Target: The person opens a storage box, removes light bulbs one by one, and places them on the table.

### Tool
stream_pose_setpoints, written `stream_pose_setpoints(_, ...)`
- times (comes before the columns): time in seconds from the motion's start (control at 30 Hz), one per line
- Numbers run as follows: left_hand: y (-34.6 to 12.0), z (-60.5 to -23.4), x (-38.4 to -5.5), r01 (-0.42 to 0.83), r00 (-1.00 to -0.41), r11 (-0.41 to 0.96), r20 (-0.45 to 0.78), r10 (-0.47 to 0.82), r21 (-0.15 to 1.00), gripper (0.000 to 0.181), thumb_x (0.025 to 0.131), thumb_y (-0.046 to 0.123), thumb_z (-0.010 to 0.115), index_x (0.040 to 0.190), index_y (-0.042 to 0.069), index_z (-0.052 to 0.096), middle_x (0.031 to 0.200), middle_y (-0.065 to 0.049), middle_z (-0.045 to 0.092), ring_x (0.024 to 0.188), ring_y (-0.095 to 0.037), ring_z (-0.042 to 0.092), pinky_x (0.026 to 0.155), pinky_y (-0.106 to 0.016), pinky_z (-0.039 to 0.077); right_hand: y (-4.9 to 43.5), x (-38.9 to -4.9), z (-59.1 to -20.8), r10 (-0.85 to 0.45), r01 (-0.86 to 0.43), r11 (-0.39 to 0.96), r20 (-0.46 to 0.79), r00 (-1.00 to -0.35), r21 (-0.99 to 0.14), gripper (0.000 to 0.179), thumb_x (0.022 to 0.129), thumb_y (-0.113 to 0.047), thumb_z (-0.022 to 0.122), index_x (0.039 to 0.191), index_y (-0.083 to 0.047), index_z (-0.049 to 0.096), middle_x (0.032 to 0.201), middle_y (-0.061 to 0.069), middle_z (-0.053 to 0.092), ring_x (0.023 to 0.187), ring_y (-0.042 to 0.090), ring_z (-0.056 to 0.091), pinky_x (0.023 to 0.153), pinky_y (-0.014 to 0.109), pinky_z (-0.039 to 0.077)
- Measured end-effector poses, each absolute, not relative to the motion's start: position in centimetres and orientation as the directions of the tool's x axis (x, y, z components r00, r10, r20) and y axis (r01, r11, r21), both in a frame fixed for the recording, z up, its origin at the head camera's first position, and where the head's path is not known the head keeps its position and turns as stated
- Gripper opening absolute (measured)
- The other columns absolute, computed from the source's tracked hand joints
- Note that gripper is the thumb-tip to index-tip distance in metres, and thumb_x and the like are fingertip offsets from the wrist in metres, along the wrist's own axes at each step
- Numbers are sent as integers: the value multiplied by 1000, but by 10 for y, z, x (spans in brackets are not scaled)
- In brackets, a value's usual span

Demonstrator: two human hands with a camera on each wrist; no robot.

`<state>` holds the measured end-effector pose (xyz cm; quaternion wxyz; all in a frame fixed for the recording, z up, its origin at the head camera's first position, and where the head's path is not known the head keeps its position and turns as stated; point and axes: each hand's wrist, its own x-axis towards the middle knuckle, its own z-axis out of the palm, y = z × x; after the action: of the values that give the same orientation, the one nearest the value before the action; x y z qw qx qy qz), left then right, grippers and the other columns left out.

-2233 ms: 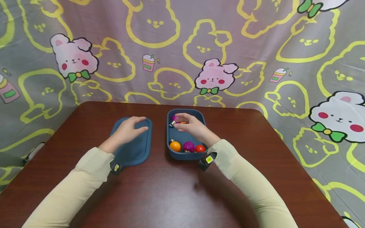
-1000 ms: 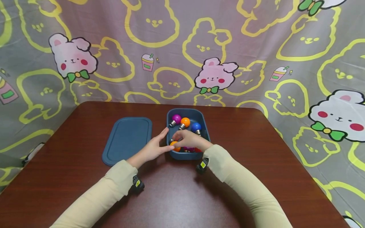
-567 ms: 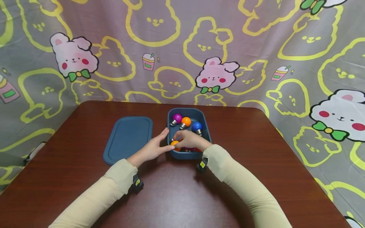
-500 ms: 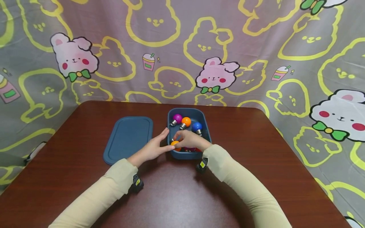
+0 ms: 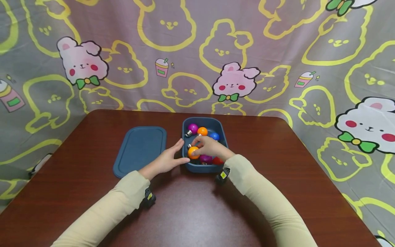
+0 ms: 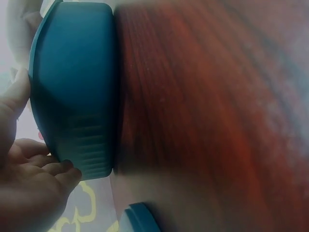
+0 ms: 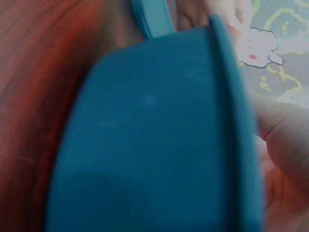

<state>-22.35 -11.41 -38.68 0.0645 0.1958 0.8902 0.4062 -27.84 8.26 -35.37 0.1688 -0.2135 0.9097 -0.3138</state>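
Observation:
A dark blue rectangular box holds several small coloured light bulbs. My right hand reaches into it from the right and pinches an orange light bulb, its metal base pointing away. My left hand rests against the box's left side, fingers extended along the wall and thumb at the near corner. In the left wrist view, fingertips touch the box's outer wall. The right wrist view mostly shows the box's outer side, which hides the held bulb.
In the box's far half lie a purple bulb, another orange bulb and a blue bulb. Nearer are a purple bulb and a red bulb. Left of the box, a flat blue lid lies on the brown table.
Both hands came to the box's near left corner. Since half a second ago, my right hand has lifted the near orange bulb and shifted it away and slightly right. The left hand holds still.

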Motion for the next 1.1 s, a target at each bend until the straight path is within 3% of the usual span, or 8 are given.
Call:
stream_pose_setpoints(0.4,-113,-383,-223,268,-920,617,7,391,740,81,86,36,64,146,4,20,152,-10,11,135,-29,20,103,-50,22,114,-287,-322,-470,-284,589,-35,-882,-757,35,83,-18,69,115,-10,58,112,12,57,100,29,52,78,38,49)
stream_pose_setpoints(0.73,-115,-380,-221,354,-904,676,50,425,647,80,86,39,63,144,1,24,151,-11,15,136,-29,14,106,-46,19,148,-296,-311,-396,-250,502,37,-918,-828,37,85,-9,66,119,-5,53,114,17,53,95,32,53,79,38,50)
stream_pose_setpoints(1.1,-115,-374,-221,363,-899,734,10,437,574,79,88,41,60,145,1,22,151,-12,15,137,-29,13,106,-47,18,181,-307,-310,-266,-222,453,107,-958,-863,43,85,-12,67,123,2,50,113,18,54,101,31,52,84,34,47)
